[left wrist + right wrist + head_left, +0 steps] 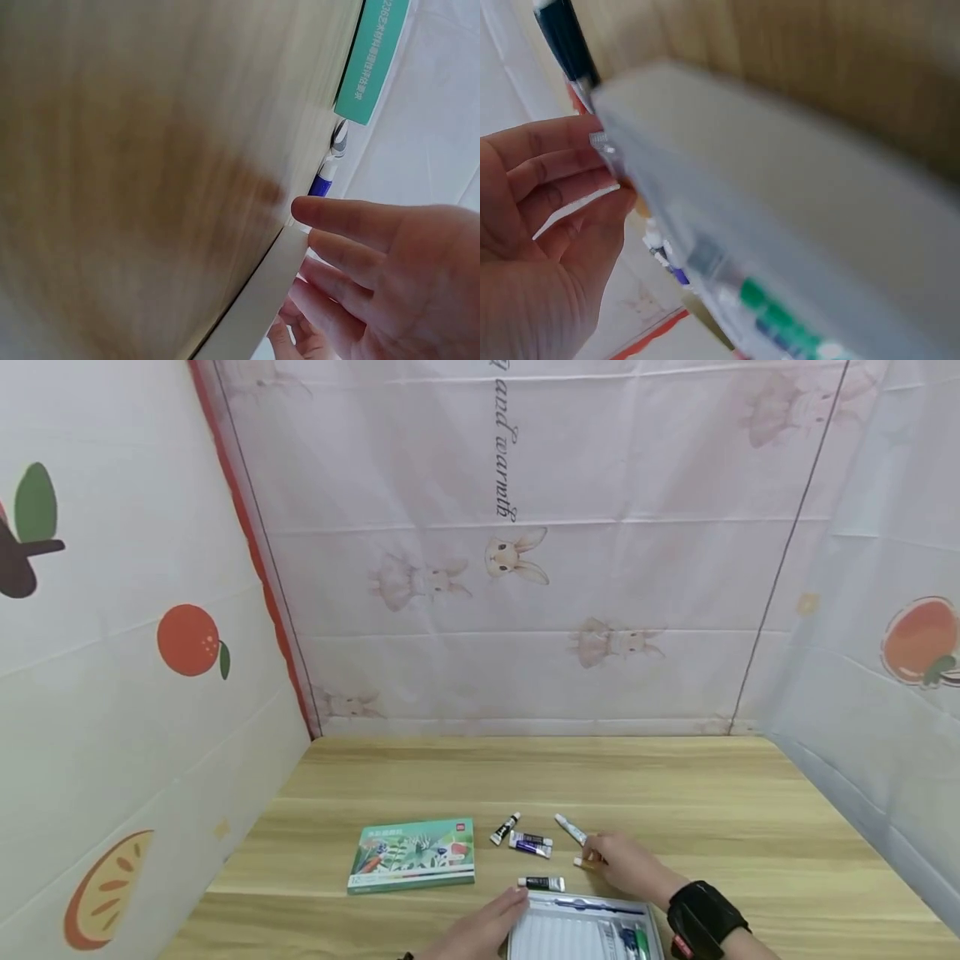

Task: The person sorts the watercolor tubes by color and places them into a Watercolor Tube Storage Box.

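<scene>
A white tray [558, 935] lies at the front edge of the head view, holding a paintbrush [600, 906] and several paint tubes, one of them green [642, 942]. My left hand [487, 922] rests against its left side with fingers nearly straight, as the left wrist view [360, 262] also shows. Beyond the tray's far right corner, my right hand [626, 864] pinches an ochre paint tube [641, 201]; its silver crimped end sits among the fingertips and its white cap [577, 862] points left. Right by those fingers lies a pale blue-white tube [570, 829].
A green paint box [412, 856] lies flat left of the tray. Between it and my right hand are a black-labelled tube [506, 829], two tubes side by side, one purple [531, 848], and a dark green tube [542, 883] behind the tray. Fabric walls [480, 677] enclose the wooden table.
</scene>
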The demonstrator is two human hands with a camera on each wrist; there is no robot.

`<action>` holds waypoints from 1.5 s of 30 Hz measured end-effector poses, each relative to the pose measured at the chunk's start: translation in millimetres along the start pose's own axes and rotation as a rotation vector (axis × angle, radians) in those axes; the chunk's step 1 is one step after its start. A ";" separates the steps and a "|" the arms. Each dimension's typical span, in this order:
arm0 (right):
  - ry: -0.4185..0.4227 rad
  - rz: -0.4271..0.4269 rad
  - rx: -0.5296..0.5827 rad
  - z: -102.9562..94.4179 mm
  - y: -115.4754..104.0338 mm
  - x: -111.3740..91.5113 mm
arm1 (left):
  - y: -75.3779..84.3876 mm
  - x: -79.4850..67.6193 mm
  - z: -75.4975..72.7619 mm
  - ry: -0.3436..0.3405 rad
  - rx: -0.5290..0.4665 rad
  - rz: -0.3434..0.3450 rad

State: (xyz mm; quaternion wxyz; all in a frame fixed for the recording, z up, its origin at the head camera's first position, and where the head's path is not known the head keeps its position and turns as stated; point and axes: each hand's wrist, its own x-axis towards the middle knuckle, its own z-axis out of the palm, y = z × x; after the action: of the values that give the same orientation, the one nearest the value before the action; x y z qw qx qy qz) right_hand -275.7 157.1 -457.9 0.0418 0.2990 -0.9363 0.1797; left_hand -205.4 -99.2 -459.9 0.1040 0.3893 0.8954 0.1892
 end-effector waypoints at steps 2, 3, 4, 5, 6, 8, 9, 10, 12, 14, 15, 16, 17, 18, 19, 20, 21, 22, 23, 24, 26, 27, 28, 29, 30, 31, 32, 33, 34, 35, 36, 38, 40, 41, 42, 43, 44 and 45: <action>0.002 -0.009 0.006 -0.5 0.6 -1.2 | -0.2 0.7 -1.2 -0.011 -0.022 -0.015; 0.011 -0.012 -0.002 -0.4 0.9 -1.8 | -0.3 1.0 -1.8 -0.017 -0.032 -0.022; 0.019 -0.014 -0.013 0.0 1.3 -2.5 | -0.4 1.3 -2.2 -0.022 -0.040 -0.027; 0.033 -0.021 -0.034 1.0 2.2 -3.1 | -0.3 1.4 -2.4 -0.026 -0.043 -0.030; 0.039 -0.023 -0.050 2.0 2.9 -3.9 | -0.1 1.2 -2.3 -0.024 -0.041 -0.030; 0.049 -0.022 -0.080 4.7 4.3 -5.9 | 0.0 0.8 -1.3 -0.014 -0.028 -0.019; 0.053 -0.025 -0.093 5.9 4.6 -7.0 | 0.2 0.3 -0.7 -0.005 -0.022 -0.011; 0.054 -0.029 -0.105 7.3 4.8 -8.2 | 0.3 -0.3 0.2 0.002 -0.015 -0.002; 0.050 -0.033 -0.107 8.9 4.4 -10.3 | 0.3 -1.8 1.5 0.013 -0.007 0.014; 0.055 -0.041 -0.092 8.9 3.4 -11.7 | 0.3 -2.7 2.3 0.014 -0.011 0.019; 0.055 -0.049 -0.079 8.4 2.9 -12.1 | 0.5 -3.1 2.3 0.012 -0.008 0.018; 0.054 -0.053 -0.068 8.1 2.7 -12.4 | 0.6 -3.4 2.3 0.011 -0.005 0.018; 0.055 -0.056 -0.060 8.1 2.9 -12.5 | 0.9 -3.6 2.3 0.012 0.000 0.018; 0.057 -0.059 -0.054 8.1 3.1 -12.6 | 1.1 -3.6 2.1 0.011 0.005 0.016; 0.062 -0.061 -0.057 8.1 3.4 -13.0 | 1.5 -3.5 1.8 0.010 0.009 0.015; 0.068 -0.061 -0.062 8.4 3.8 -13.3 | 1.7 -3.5 1.6 0.009 0.012 0.013; 0.072 -0.062 -0.071 8.8 4.4 -13.6 | 1.8 -3.3 1.4 0.005 0.013 0.011; 0.075 -0.063 -0.083 9.0 4.8 -13.8 | 2.0 -3.1 1.4 0.004 0.013 0.010; 0.074 -0.065 -0.096 9.4 5.3 -14.2 | 2.1 -3.0 1.4 0.001 0.012 0.006; 0.071 -0.067 -0.105 9.6 5.5 -14.3 | 2.4 -3.1 1.2 -0.004 0.010 0.003; 0.058 -0.070 -0.115 9.7 5.5 -14.3 | 2.6 -3.6 1.5 -0.002 0.017 0.005; 0.049 -0.071 -0.117 9.6 5.2 -14.0 | 2.7 -3.7 1.7 -0.001 0.020 0.006; 0.043 -0.072 -0.120 9.6 4.9 -13.9 | 2.8 -3.8 2.0 0.004 0.025 0.008; 0.038 -0.074 -0.121 9.7 4.8 -13.8 | 2.7 -3.7 2.2 0.002 0.029 0.011; 0.038 -0.078 -0.125 9.3 4.2 -13.9 | 2.6 -3.8 2.5 0.001 0.032 0.015; 0.041 -0.084 -0.130 9.1 3.6 -14.4 | 2.3 -3.6 3.0 0.001 0.034 0.016; 0.045 -0.091 -0.132 8.7 2.8 -15.0 | 1.8 -3.1 3.6 -0.002 0.030 0.015; 0.054 -0.104 -0.132 8.2 1.9 -15.6 | 1.5 -2.8 3.9 0.000 0.030 0.018; 0.066 -0.119 -0.134 7.6 0.6 -16.4 | 1.1 -2.6 4.4 0.004 0.027 0.018; 0.080 -0.138 -0.135 6.3 -1.1 -17.2 | 0.8 -2.4 4.4 0.005 0.023 0.017; 0.093 -0.153 -0.132 4.8 -3.4 -17.8 | 0.8 -2.1 4.3 0.010 0.017 0.015; 0.119 -0.180 -0.129 1.5 -8.7 -18.9 | 1.0 -1.6 3.8 0.022 0.001 0.010; 0.132 -0.195 -0.132 -1.8 -14.6 -20.3 | 1.6 -1.5 2.3 0.025 -0.022 0.001; 0.131 -0.200 -0.133 -3.3 -17.6 -21.1 | 1.7 -1.5 1.6 0.019 -0.032 -0.003; 0.118 -0.197 -0.126 -4.6 -20.4 -22.1 | 2.0 -1.7 1.1 0.014 -0.040 -0.003; 0.111 -0.202 -0.125 -5.2 -23.0 -23.4 | 2.3 -2.2 0.4 0.003 -0.056 -0.011; 0.097 -0.199 -0.121 -5.4 -25.3 -24.9 | 2.4 -2.6 -0.2 -0.004 -0.064 -0.011; 0.082 -0.198 -0.107 -5.5 -27.5 -26.5 | 2.5 -2.9 -0.9 -0.015 -0.068 -0.012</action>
State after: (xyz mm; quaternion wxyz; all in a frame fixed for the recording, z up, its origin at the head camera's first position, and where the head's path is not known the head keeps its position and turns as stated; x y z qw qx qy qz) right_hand -238.4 152.6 -449.1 0.1135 0.3799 -0.9078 0.1363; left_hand -202.0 -100.0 -457.8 0.1250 0.3818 0.8900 0.2158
